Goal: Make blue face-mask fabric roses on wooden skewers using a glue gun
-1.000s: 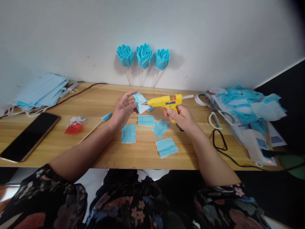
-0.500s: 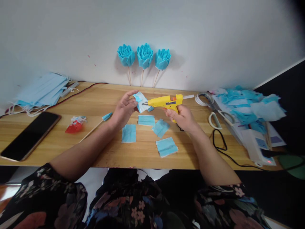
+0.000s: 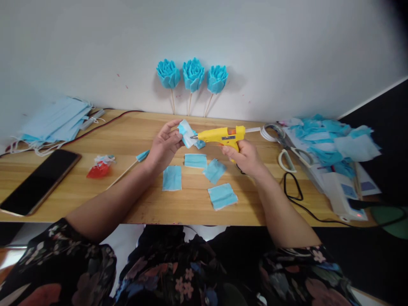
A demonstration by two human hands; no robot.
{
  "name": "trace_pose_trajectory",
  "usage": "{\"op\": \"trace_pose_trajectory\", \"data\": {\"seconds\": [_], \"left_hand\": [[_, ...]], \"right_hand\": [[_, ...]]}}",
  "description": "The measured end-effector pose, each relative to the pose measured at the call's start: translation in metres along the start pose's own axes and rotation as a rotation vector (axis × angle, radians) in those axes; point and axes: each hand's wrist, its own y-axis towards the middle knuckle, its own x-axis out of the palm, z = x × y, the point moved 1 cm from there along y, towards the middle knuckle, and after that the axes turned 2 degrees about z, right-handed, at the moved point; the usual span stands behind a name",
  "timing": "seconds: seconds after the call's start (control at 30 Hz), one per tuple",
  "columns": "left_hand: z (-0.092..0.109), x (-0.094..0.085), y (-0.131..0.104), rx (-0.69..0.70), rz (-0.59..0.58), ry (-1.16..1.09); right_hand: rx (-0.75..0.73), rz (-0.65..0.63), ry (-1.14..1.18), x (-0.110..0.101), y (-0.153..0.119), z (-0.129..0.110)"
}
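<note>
left hand: white-and-blue fabric square thumb-pinched | right hand: yellow plastic glue gun gripped level | square turned slightly

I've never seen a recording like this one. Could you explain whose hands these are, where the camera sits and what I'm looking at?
There's no machine here: a person works bare-handed, filmed by one camera worn on the head, looking forward and down. The left hand holds a blue-and-white piece. The right hand grips a yellow glue gun, its tip at that piece; whether they touch, I can't tell. On the wooden table lie loose blue pieces, a phone, masks at left, and scissors and blue scraps at right. Three blue flowers on sticks lean against the wall.
</note>
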Motion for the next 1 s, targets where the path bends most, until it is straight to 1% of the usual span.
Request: {"op": "trace_pose_trajectory", "data": {"seconds": [0.13, 0.23, 0.37, 0.43, 0.57, 0.83, 1.0], "left_hand": [[0.000, -0.002, 0.002, 0.034, 0.039, -0.002], [-0.002, -0.005, 0.003, 0.030, 0.076, -0.024], [-0.003, -0.004, 0.004, 0.006, 0.061, -0.042], [-0.002, -0.003, 0.003, -0.005, 0.055, -0.027], [-0.001, -0.003, 0.002, -0.016, 0.042, -0.017], [-0.005, -0.005, 0.003, -0.030, -0.022, -0.011], [-0.006, -0.006, 0.001, -0.057, -0.018, -0.023]], "right_hand": [[0.020, 0.003, -0.005, -0.004, 0.000, -0.001], [0.059, 0.023, 0.149, -0.003, 0.001, 0.001], [0.060, 0.103, 0.380, 0.000, 0.003, 0.003], [0.075, 0.116, 0.456, 0.002, 0.003, 0.004], [0.112, 0.096, 0.533, 0.005, 0.004, 0.006], [0.095, 0.051, 0.618, 0.008, 0.005, 0.008], [0.116, 0.042, 0.726, 0.008, 0.009, 0.006]]}}
